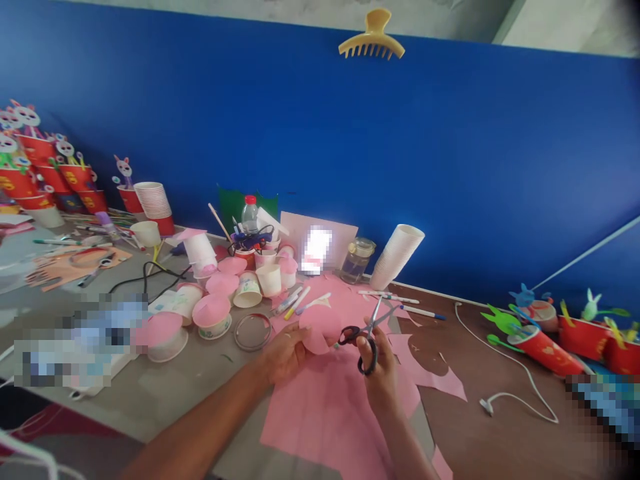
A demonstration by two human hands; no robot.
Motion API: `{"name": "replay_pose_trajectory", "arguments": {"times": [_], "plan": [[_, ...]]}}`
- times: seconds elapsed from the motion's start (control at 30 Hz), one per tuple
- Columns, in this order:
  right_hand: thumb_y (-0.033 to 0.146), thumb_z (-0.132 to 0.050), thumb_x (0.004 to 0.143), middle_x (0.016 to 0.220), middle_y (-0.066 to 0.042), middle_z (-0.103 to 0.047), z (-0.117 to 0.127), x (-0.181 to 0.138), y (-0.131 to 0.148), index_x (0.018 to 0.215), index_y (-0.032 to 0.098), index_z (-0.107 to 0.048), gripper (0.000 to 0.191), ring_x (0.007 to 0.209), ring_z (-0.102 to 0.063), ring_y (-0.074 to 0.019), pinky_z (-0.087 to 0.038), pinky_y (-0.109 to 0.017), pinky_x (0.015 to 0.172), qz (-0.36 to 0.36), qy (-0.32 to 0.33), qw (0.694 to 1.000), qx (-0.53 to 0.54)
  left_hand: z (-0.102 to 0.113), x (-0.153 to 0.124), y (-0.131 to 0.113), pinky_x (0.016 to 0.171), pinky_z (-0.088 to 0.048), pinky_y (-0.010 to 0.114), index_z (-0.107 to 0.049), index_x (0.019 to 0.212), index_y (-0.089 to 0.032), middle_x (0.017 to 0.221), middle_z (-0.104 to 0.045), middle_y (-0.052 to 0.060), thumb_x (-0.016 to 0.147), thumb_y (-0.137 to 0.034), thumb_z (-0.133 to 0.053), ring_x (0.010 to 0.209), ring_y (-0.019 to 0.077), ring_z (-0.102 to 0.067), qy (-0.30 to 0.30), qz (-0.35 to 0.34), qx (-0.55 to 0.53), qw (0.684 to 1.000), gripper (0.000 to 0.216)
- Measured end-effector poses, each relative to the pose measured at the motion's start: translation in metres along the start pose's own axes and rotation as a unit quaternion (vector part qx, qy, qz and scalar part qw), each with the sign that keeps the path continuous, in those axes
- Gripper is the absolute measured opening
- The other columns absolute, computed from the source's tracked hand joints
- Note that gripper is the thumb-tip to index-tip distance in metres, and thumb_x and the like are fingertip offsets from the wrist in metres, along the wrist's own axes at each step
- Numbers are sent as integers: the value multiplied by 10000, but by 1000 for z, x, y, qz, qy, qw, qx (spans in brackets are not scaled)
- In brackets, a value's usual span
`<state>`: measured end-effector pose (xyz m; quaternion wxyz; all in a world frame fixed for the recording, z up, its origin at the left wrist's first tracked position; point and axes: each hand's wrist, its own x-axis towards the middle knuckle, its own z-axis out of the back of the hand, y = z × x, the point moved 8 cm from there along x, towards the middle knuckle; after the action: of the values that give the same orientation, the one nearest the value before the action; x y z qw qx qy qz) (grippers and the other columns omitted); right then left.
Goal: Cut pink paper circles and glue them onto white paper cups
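My left hand pinches the edge of a round pink paper disc. The disc is held just above a large sheet of pink paper. To its right, my right hand has its fingers in the black handles of a pair of scissors. Their blades are spread and point up and away, apart from the disc. Cut pink paper scraps lie right of the sheet. Left of my left hand are a roll of tape and a paper cup topped with pink paper.
Several markers lie behind the disc. A lit phone, a glass jar and a leaning stack of white cups stand along the blue partition. Red cups with animal figures sit right, near a white cable.
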<state>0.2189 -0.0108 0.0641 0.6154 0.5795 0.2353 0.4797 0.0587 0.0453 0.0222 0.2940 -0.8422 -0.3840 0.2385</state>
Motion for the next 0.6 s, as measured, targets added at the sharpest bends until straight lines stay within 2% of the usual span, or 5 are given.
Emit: {"name": "replay_pose_trajectory", "arguments": {"times": [0.17,0.33,0.5,0.6], "plan": [[484,-478,862,959,-79,-674,-7,-1,-3,1015,210,-607,339,910,-616,-234,-479,-333,782,-9,49,999,-13,6,2,-2,773,-523,308,-701,841,-79,831,-731,138,692,-236,-750,785,217,-684,-25,-12,20,999,222],[503,-507,848,868,-67,-662,-15,-5,-18,1030,200,-592,364,836,-602,-230,-476,-346,758,-43,77,996,30,14,3,-5,715,-522,279,-697,740,-82,727,-723,108,648,-205,-773,696,180,-671,-91,-13,15,996,172],[483,-498,867,858,-62,-665,-32,-12,-2,1011,220,-616,323,686,-556,-191,-449,-306,653,-32,177,980,89,19,4,-6,705,-513,277,-688,730,-80,714,-718,104,629,-228,-785,682,178,-668,-109,-20,18,994,204],[479,-515,869,768,-43,-650,-42,-21,7,1072,206,-600,351,618,-515,-159,-407,-277,589,-44,267,953,138,23,6,-7,700,-503,266,-673,704,-81,706,-717,110,651,-243,-771,692,181,-670,-103,-30,8,994,197]]}}
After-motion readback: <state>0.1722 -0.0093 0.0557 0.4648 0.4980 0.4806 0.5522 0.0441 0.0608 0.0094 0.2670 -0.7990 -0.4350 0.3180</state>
